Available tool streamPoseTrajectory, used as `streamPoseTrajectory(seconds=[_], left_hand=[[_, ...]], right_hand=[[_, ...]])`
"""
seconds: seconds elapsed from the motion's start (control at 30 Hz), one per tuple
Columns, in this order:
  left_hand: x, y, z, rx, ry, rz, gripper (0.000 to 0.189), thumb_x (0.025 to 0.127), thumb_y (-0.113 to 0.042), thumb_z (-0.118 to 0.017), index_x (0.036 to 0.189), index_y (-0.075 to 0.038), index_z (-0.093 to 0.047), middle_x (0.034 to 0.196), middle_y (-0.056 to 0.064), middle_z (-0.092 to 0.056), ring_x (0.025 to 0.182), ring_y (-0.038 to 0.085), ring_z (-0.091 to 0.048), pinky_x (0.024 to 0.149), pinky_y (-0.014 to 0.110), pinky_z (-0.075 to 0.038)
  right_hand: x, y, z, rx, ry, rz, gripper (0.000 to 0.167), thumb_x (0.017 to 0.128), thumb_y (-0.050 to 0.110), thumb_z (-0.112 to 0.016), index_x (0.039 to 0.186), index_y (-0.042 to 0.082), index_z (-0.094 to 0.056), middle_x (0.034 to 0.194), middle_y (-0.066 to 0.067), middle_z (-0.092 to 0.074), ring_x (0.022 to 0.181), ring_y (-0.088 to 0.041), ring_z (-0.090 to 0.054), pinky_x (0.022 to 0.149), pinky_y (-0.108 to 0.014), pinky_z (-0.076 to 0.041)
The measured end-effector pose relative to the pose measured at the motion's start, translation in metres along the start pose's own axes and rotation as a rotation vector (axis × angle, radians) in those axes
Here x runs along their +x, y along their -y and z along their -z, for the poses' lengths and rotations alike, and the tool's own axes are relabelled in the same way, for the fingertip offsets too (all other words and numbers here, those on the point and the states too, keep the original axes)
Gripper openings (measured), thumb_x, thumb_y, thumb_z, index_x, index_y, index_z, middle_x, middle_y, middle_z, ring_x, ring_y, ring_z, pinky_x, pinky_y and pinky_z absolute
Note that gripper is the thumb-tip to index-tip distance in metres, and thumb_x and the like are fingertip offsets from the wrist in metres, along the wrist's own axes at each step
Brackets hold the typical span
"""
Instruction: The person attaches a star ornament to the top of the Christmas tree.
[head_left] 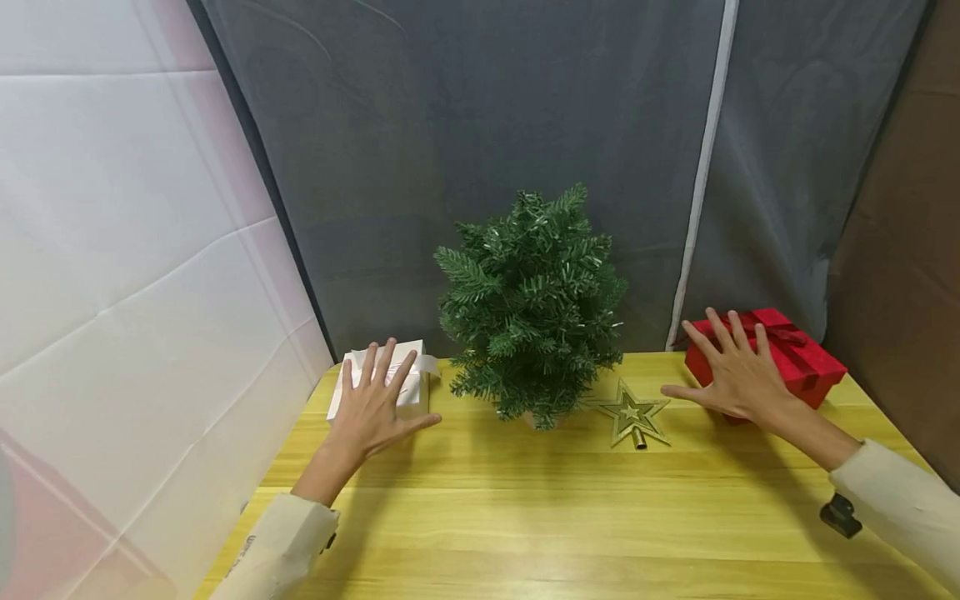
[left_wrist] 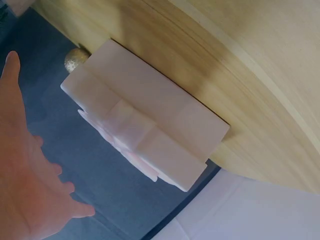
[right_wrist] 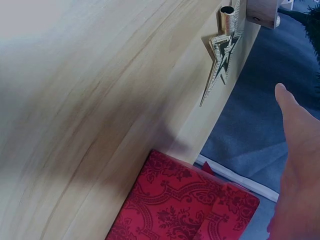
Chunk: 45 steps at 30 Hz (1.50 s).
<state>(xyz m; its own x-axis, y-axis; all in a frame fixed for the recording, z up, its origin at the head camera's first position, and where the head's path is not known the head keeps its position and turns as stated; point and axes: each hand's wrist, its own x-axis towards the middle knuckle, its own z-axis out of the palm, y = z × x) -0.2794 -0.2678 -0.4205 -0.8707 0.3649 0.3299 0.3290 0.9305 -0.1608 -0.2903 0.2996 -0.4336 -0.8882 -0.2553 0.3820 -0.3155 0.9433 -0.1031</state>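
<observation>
Fingers spread, my left hand (head_left: 372,415) hovers over a white gift box (head_left: 415,404) with a pale ribbon bow, at the left of the table. In the left wrist view the box (left_wrist: 165,90) appears below the hand, apart from it. My right hand (head_left: 742,383), also with straight, spread fingers, is in front of and above a red gift box (head_left: 813,362) with a dark red ribbon. Between the hands stands a small green Christmas tree (head_left: 532,308). A gold star tree topper (head_left: 630,412) lies just right of its base. Neither hand holds anything.
In the left wrist view a gold ball (left_wrist: 76,60) sits behind the white box. The wooden table (head_left: 525,517) ends at a grey curtain (head_left: 360,167) at the back. A white fabric wall (head_left: 135,250) is at the left, a brown one (head_left: 900,233) at the right.
</observation>
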Motion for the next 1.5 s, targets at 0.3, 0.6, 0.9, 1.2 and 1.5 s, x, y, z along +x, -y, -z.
streamPoseTrajectory(seconds=[0.3,0.6,0.9,1.2,1.5], left_hand=[[0.0,0.002,0.003,-0.006,0.002,-0.009,0.113,0.081,-0.085,-0.059,0.167,-0.019,-0.027,0.172,0.02,-0.012,0.157,0.045,-0.012,0.12,0.074,-0.009],[0.006,0.004,0.02,-0.009,-0.023,-0.018,0.107,0.083,-0.081,-0.062,0.166,-0.02,-0.031,0.172,0.018,-0.015,0.156,0.045,-0.017,0.119,0.074,-0.014],[0.019,0.008,0.048,-0.016,-0.078,-0.038,0.105,0.086,-0.079,-0.062,0.166,-0.021,-0.028,0.171,0.017,-0.022,0.154,0.043,-0.024,0.118,0.071,-0.021],[0.036,0.005,0.08,0.019,-0.09,-0.062,0.106,0.087,-0.08,-0.059,0.168,-0.024,-0.02,0.171,0.016,-0.02,0.154,0.043,-0.024,0.119,0.07,-0.021],[0.05,0.003,0.109,0.038,-0.134,-0.104,0.102,0.089,-0.08,-0.057,0.168,-0.026,-0.02,0.171,0.015,-0.022,0.153,0.041,-0.026,0.12,0.068,-0.021]], right_hand=[[-0.002,0.0,0.0,0.005,0.022,-0.003,0.111,0.08,0.074,-0.072,0.165,0.017,-0.029,0.167,-0.029,-0.022,0.152,-0.056,-0.015,0.117,-0.077,-0.004],[-0.001,0.001,0.002,-0.012,-0.003,0.019,0.108,0.078,0.073,-0.074,0.161,0.014,-0.036,0.164,-0.029,-0.028,0.148,-0.058,-0.024,0.115,-0.079,-0.01],[-0.002,0.007,0.003,0.013,0.056,0.017,0.108,0.081,0.075,-0.071,0.163,0.017,-0.033,0.167,-0.027,-0.024,0.151,-0.055,-0.019,0.117,-0.077,-0.008],[-0.007,0.011,-0.003,0.022,0.067,0.043,0.108,0.081,0.074,-0.071,0.164,0.016,-0.033,0.167,-0.027,-0.024,0.152,-0.054,-0.017,0.118,-0.076,-0.009],[-0.011,0.016,-0.01,0.029,0.084,0.075,0.108,0.08,0.072,-0.074,0.163,0.015,-0.034,0.166,-0.028,-0.025,0.151,-0.055,-0.019,0.119,-0.075,-0.008]])
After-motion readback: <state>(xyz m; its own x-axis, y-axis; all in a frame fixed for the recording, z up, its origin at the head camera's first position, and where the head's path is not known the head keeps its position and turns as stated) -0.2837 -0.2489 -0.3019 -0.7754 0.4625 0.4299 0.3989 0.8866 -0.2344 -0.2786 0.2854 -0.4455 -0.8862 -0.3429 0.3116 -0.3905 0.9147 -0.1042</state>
